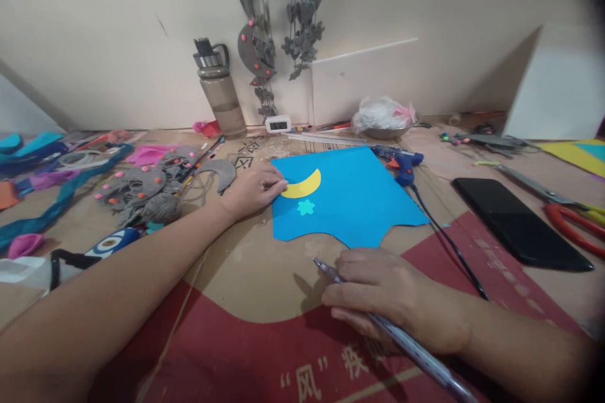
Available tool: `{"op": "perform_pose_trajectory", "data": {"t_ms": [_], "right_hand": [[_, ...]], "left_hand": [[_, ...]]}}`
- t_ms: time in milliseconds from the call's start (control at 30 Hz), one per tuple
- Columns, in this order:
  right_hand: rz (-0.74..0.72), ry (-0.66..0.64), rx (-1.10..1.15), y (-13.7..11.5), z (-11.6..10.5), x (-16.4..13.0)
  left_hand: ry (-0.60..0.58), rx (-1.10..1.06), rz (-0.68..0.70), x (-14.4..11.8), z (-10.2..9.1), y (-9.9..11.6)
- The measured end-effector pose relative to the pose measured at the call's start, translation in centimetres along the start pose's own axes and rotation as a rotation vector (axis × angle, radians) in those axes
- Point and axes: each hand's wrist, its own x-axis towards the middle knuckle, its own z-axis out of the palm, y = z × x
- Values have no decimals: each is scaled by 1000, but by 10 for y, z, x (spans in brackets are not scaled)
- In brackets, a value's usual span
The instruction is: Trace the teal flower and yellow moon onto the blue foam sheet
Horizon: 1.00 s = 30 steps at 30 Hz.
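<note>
in the head view, the left hand (255, 191) reaches forward across the cardboard-covered table (246, 271) and its fingertips (280, 187) pinch together on the left tip of a yellow crescent (302, 187), which lies on the upper left part of a blue sheet (352, 195). just below the crescent a small light-blue flower shape (305, 207) lies flat on the same sheet, apart from the crescent. the right hand (385, 293) rests on the table just below the sheet's lower edge, fingers curled closed around a pen (401, 340) whose tip points up and left toward the sheet without touching it.

judging from how things lie, the crescent and the flower shape are already cut out and laid on the sheet, and the crescent looks to be in the placing stage; whether either piece is glued cannot be told. a blue glue gun (401, 162) lies at the sheet's upper right corner, untouched, its cord running down the table. no pen marks show on the sheet.

to the left sit grey felt pieces (142, 186) with coloured dots; to the right lie a black phone (520, 221) and red-handled scissors (567, 217). a water bottle (220, 91) stands by the wall.
</note>
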Motion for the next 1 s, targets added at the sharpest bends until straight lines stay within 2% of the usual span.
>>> {"op": "perform_pose_trajectory", "data": {"t_ms": [267,400,633,833,1000], "right_hand": [[-1,0,-4,1,1,0],[11,-23,-16,0,1,0],[18,-2,-16,-1,0,1],[9,17,14,0,2,1],[-3,53,22,4,5,-1]], "left_hand": [[10,-9,12,0,0,0],[71,-14,-7,-1,0,1],[219,-15,-130,-3,-5,7],[354,-20,-320,-1,-7,-3],[358,-61,-398,0,-7,-7]]}}
